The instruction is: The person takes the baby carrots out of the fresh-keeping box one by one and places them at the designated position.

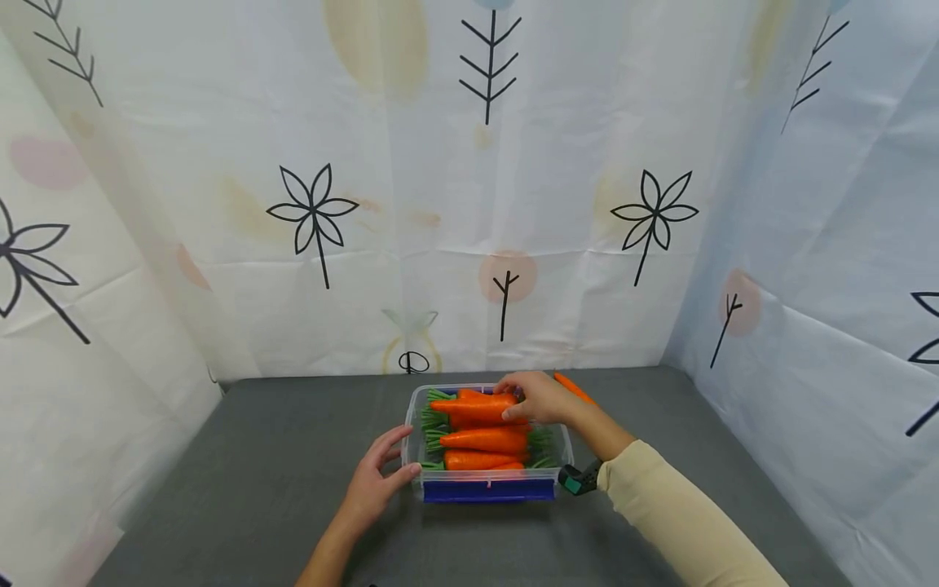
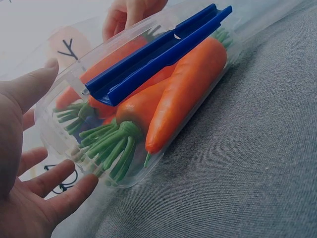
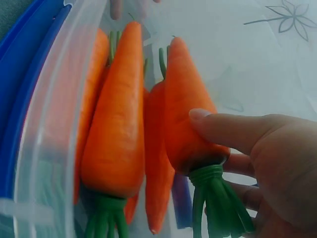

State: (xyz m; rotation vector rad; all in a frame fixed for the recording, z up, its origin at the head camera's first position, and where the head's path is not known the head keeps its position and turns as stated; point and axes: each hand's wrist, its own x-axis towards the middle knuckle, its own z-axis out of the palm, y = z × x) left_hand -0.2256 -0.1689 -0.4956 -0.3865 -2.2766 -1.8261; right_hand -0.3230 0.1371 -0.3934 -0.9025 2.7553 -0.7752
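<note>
A clear plastic box (image 1: 491, 474) with blue latches (image 1: 487, 490) stands on the grey table, holding several orange carrots (image 1: 487, 440) with green tops. My right hand (image 1: 541, 397) reaches over its far right part and pinches one carrot (image 3: 190, 106) near the thick, leafy end. The thumb lies on top of that carrot, with fingers behind it. At the box's left end is my left hand (image 1: 372, 481), fingers spread and loosely bent around the corner. In the left wrist view, the left fingertips (image 2: 86, 186) come right up to the clear wall and hold nothing.
Another carrot (image 1: 575, 387) lies on the table behind the right forearm. A patterned white cloth (image 1: 440, 204) rises at the back and both sides of the grey tabletop (image 1: 293, 440). A black strapped device (image 1: 579, 479) sits at the right wrist.
</note>
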